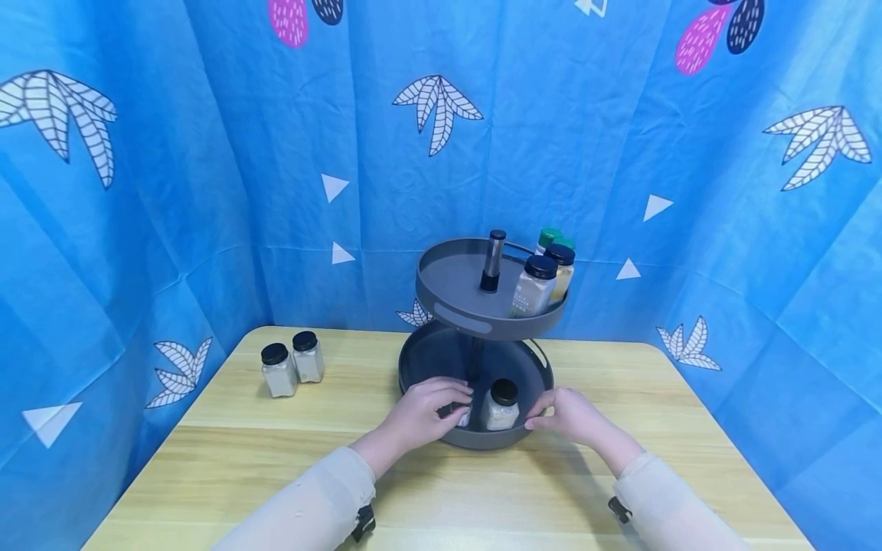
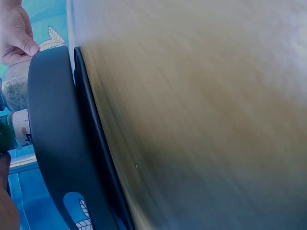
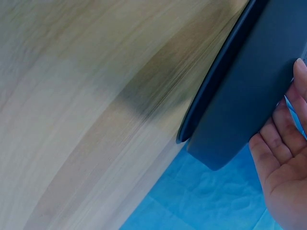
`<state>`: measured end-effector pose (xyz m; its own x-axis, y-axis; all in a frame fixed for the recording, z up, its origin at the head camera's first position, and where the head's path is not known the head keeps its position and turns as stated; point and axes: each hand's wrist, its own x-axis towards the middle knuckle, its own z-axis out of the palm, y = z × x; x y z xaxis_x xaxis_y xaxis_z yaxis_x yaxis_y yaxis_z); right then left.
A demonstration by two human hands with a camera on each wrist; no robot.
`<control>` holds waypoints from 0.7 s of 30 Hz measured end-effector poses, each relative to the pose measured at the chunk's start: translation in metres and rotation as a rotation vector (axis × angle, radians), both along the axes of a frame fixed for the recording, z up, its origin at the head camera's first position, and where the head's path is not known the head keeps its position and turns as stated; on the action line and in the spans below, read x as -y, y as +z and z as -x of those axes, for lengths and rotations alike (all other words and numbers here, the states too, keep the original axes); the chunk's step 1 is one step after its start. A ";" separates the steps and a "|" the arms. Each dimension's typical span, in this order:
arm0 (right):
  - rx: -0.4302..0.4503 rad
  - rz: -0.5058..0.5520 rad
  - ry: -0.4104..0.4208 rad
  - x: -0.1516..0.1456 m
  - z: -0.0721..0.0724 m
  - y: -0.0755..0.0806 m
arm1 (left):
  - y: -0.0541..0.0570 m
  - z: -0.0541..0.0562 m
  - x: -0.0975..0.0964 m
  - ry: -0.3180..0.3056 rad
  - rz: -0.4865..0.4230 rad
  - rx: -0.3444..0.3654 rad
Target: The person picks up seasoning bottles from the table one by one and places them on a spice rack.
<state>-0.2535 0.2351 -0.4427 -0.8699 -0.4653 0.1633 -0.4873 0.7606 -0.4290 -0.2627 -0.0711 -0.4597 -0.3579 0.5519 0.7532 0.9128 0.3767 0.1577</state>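
A grey two-tier turntable tray (image 1: 482,440) stands on the table. My left hand (image 1: 429,413) reaches over the lower tier's front left and grips a small jar, mostly hidden by the fingers. In the left wrist view this jar shows a green cap (image 2: 6,134) and a white label. Beside it in the lower tier stands a black-capped spice jar (image 1: 501,405) with pale contents. My right hand (image 1: 572,417) pinches the lower tier's right rim. In the right wrist view its fingers (image 3: 276,139) lie along the outer wall of the tray.
The upper tier (image 1: 448,279) holds several jars at its right, with black caps (image 1: 540,267) and green caps (image 1: 550,236), beside a central post (image 1: 492,260). Two black-capped jars (image 1: 279,375) stand at the table's left. Blue patterned curtain (image 1: 386,176) encloses the back and sides.
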 end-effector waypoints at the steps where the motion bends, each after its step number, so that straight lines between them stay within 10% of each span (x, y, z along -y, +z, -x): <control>1: 0.001 0.002 0.001 0.000 0.000 0.000 | 0.000 0.000 0.000 0.003 0.003 0.003; 21: 0.014 -0.008 -0.003 0.000 0.001 -0.001 | 0.004 -0.004 0.004 0.010 0.012 0.026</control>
